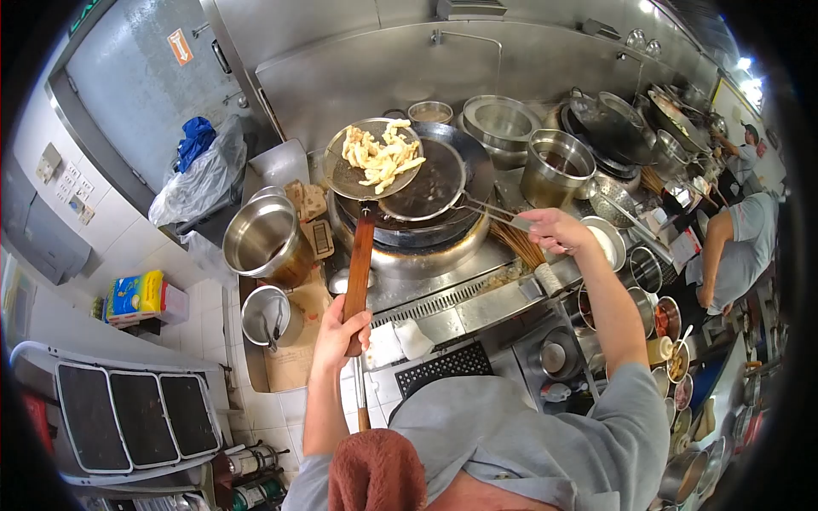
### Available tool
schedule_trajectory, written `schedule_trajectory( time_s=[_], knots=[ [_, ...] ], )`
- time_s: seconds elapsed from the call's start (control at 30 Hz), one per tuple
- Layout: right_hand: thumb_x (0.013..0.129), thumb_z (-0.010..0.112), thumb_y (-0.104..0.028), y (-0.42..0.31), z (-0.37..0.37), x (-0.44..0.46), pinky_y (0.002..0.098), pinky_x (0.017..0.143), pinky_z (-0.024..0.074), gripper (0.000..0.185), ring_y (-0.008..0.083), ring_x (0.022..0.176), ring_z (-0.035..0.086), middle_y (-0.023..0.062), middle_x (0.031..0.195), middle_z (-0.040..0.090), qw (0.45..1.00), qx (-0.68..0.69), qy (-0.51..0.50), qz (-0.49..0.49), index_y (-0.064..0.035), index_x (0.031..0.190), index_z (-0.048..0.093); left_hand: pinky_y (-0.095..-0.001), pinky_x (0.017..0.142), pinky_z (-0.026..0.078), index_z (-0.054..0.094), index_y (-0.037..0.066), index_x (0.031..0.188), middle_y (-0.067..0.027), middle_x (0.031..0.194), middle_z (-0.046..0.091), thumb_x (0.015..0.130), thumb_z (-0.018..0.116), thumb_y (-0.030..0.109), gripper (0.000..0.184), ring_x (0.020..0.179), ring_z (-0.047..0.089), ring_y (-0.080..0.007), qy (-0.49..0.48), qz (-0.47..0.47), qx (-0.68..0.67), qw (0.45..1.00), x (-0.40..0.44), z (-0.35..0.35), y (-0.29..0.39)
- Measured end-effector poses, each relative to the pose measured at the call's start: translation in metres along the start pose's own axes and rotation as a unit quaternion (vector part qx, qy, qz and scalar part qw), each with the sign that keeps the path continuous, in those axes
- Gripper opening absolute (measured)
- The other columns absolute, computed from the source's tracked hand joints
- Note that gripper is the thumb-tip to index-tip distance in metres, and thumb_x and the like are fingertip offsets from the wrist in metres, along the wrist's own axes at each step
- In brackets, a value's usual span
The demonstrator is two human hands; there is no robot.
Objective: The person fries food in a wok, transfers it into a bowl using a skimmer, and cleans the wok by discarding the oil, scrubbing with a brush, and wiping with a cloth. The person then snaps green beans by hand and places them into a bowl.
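Observation:
My left hand (342,330) is wrapped round the long wooden handle (361,264) of a perforated skimmer. Pale fried pieces (383,155) lie in the skimmer's bowl, which is held over the left side of a wok (481,166). On the right, my right hand (552,232) grips the metal handle of a round mesh strainer (423,180), whose hoop hangs over the dark inside of the wok. The strainer and the skimmer are side by side, and the skimmer covers part of the wok's rim.
Left of the wok stand a deep pot (268,238) and a smaller pot (271,315) with a utensil. A pot of dark liquid (558,166), a bamboo brush (516,245) and a white bowl (601,245) are on the right. Two other people (741,247) stand at far right.

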State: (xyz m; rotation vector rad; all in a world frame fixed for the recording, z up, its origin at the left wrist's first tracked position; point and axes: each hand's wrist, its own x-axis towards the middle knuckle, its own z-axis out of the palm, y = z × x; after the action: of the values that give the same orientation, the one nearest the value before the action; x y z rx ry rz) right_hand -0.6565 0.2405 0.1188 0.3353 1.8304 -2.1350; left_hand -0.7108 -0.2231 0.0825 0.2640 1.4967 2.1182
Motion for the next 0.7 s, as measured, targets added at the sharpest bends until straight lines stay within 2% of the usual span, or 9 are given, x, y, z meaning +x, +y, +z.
schedule_trajectory(
  time_s=[0.17, 0.3, 0.33, 0.37, 0.47, 0.57, 0.6, 0.63, 0.7],
  knots=[
    [0.087, 0.055, 0.0, -0.01, 0.004, -0.015, 0.0172, 0.035, 0.0269, 0.059, 0.004, 0.049, 0.038, 0.0048, 0.08, 0.054, 0.993, -0.002, 0.095, -0.073, 0.0009, 0.141, 0.031, -0.0255, 0.043, 0.044, 0.045, 0.001, 0.102, -0.0041, 0.068, 0.051, 0.085, 0.062, 0.003, 0.023, 0.048, 0.05, -0.0113, -0.008, -0.022, 0.037, 0.999, -0.01, -0.017, 0.002],
    [0.087, 0.055, 0.001, 0.007, 0.016, 0.009, 0.0187, 0.038, 0.0291, 0.059, 0.0052, 0.05, 0.039, 0.0062, 0.082, 0.054, 0.983, 0.02, 0.146, -0.111, 0.0019, 0.141, 0.03, -0.0267, 0.042, 0.045, 0.045, 0.002, 0.101, -0.0038, 0.069, 0.052, 0.085, 0.062, 0.002, 0.024, 0.049, 0.051, -0.0115, -0.018, -0.046, 0.019, 0.999, -0.01, -0.023, -0.006],
    [0.088, 0.054, 0.0, 0.005, 0.029, 0.007, 0.0193, 0.039, 0.0292, 0.058, 0.0056, 0.05, 0.039, 0.0072, 0.081, 0.054, 0.975, -0.008, 0.193, -0.11, 0.002, 0.141, 0.029, -0.0266, 0.043, 0.046, 0.045, 0.002, 0.102, -0.0036, 0.069, 0.052, 0.085, 0.062, 0.001, 0.024, 0.05, 0.051, -0.0114, -0.021, -0.059, 0.014, 0.998, -0.008, -0.025, -0.011],
    [0.088, 0.054, 0.0, 0.008, 0.03, 0.006, 0.0193, 0.039, 0.0292, 0.058, 0.0056, 0.05, 0.039, 0.0072, 0.081, 0.054, 0.975, -0.012, 0.194, -0.109, 0.002, 0.141, 0.029, -0.0266, 0.043, 0.046, 0.045, 0.002, 0.102, -0.0036, 0.069, 0.052, 0.085, 0.062, 0.001, 0.024, 0.05, 0.051, -0.0114, -0.022, -0.058, 0.01, 0.998, -0.008, -0.026, -0.014],
    [0.09, 0.052, -0.002, 0.01, 0.017, 0.016, 0.0192, 0.038, 0.0282, 0.056, 0.0061, 0.048, 0.038, 0.0083, 0.08, 0.054, 0.971, 0.069, 0.203, -0.11, 0.0023, 0.141, 0.029, -0.0261, 0.043, 0.046, 0.045, 0.0, 0.107, -0.0036, 0.069, 0.053, 0.085, 0.061, 0.002, 0.027, 0.05, 0.052, -0.0114, -0.044, -0.064, -0.008, 0.997, -0.006, -0.024, -0.021],
    [0.089, 0.053, -0.002, -0.024, -0.005, 0.034, 0.0193, 0.037, 0.0277, 0.058, 0.0061, 0.047, 0.038, 0.0089, 0.081, 0.055, 0.979, 0.015, 0.177, -0.098, 0.0025, 0.142, 0.027, -0.0253, 0.043, 0.045, 0.043, 0.0, 0.118, -0.0027, 0.069, 0.053, 0.086, 0.061, 0.003, 0.036, 0.049, 0.053, -0.0111, -0.048, -0.088, 0.012, 0.995, -0.004, -0.019, -0.023],
    [0.088, 0.054, -0.002, -0.036, -0.008, 0.046, 0.0192, 0.036, 0.0278, 0.06, 0.006, 0.047, 0.039, 0.0095, 0.08, 0.056, 0.973, -0.025, 0.206, -0.097, 0.0031, 0.141, 0.027, -0.0252, 0.044, 0.045, 0.042, 0.0, 0.118, -0.0021, 0.067, 0.053, 0.087, 0.062, 0.004, 0.037, 0.048, 0.052, -0.0109, -0.045, -0.085, 0.012, 0.995, -0.004, -0.012, -0.02],
    [0.088, 0.054, -0.002, -0.051, -0.015, 0.059, 0.0194, 0.036, 0.0284, 0.059, 0.0061, 0.045, 0.04, 0.0103, 0.08, 0.057, 0.978, -0.019, 0.177, -0.112, 0.004, 0.14, 0.029, -0.0249, 0.043, 0.044, 0.041, 0.001, 0.12, -0.0019, 0.063, 0.052, 0.087, 0.062, 0.006, 0.04, 0.048, 0.052, -0.0107, -0.047, -0.094, 0.015, 0.994, -0.002, -0.012, -0.024],
    [0.087, 0.054, -0.002, -0.092, -0.016, 0.092, 0.0206, 0.035, 0.0299, 0.058, 0.0067, 0.044, 0.041, 0.0103, 0.079, 0.058, 0.971, -0.057, 0.199, -0.12, 0.0043, 0.14, 0.03, -0.026, 0.043, 0.045, 0.043, 0.001, 0.118, -0.0022, 0.071, 0.052, 0.086, 0.062, 0.002, 0.038, 0.048, 0.051, -0.0101, -0.049, -0.123, 0.024, 0.991, -0.001, -0.009, -0.025]
  ],
)
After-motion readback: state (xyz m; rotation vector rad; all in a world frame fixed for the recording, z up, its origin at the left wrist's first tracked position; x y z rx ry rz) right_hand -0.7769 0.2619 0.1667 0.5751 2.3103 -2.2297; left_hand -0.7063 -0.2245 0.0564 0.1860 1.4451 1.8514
